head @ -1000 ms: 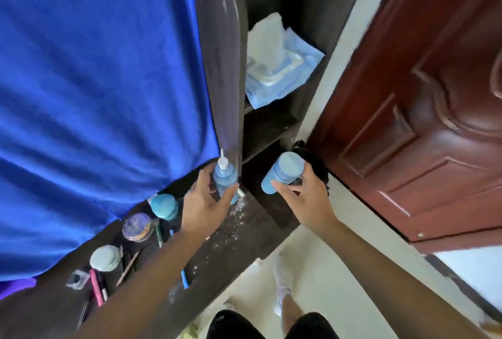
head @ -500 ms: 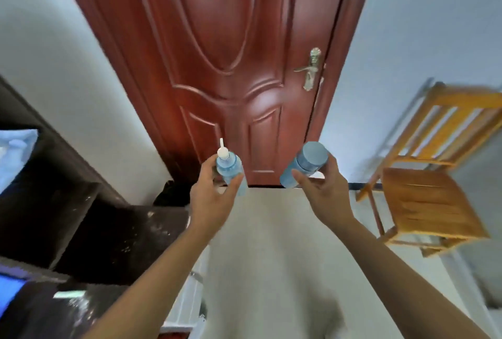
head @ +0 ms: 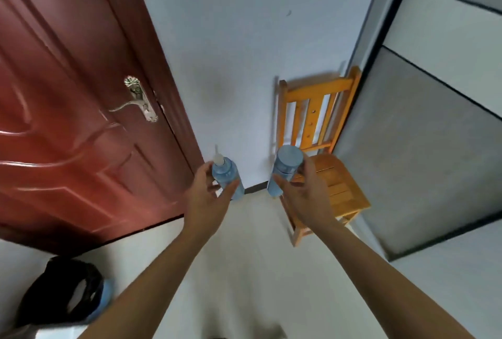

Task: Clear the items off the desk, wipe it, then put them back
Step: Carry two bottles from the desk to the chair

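My left hand (head: 207,201) grips a light blue bottle with a white pump nozzle (head: 226,175), held upright in front of me. In my right hand (head: 304,197) is a second light blue bottle with a flat round cap (head: 286,167), tilted a little to the left. Both bottles hang in the air above the pale floor, a short gap between them. Just behind the right bottle stands a small orange wooden chair (head: 336,175) with a bare seat. The desk is out of view.
A red-brown door (head: 68,121) with a metal handle (head: 138,102) fills the left. A black bag (head: 62,292) lies on the floor at the lower left. White wall ahead; grey panels (head: 434,121) on the right beside the chair.
I have turned right, away from the dark desk and its small items, with both bottles lifted off it. The door slid left and the chair now stands right behind my hands.
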Available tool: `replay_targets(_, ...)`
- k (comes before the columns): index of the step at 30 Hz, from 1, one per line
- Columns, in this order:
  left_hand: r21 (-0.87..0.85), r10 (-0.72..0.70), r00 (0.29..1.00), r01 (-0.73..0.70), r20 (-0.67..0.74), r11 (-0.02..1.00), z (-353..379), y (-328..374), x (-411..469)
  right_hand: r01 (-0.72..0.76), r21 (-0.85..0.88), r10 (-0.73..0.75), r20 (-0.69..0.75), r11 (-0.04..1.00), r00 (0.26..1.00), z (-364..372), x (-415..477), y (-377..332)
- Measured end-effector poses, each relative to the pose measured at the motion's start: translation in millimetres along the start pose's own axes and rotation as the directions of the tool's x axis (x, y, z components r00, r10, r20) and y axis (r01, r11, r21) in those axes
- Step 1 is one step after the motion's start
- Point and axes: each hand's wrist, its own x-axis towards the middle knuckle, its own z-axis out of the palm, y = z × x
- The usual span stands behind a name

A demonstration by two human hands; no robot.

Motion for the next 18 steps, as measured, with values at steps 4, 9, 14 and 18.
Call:
replay_targets(4, 0.027, -0.014, 0.997, 0.011, 0.081, 1.000, 56, -5, 53, -0.087, -0.010, 0.086, -0.020, 0.996, 0.996, -19, 59, 30)
replay_targets(9, 0.058, 0.014, 0.991, -0.022, 0.136, 0.998, 125, -21, 137, -0.131, -0.030, 0.130, -0.053, 0.991, 0.990, -39, 140, 73)
replay_targets(14, 0.094, -0.044, 0.978, 0.025, 0.204, 0.995, 194, -27, 222, -0.229, -0.086, 0.224, -0.065, 0.970, 0.972, -60, 230, 99)
replay_targets(18, 0.142, -0.054, 0.963, 0.017, 0.263, 0.990, 241, -32, 279, -0.272, -0.102, 0.264, -0.088, 0.957, 0.960, -76, 292, 124)
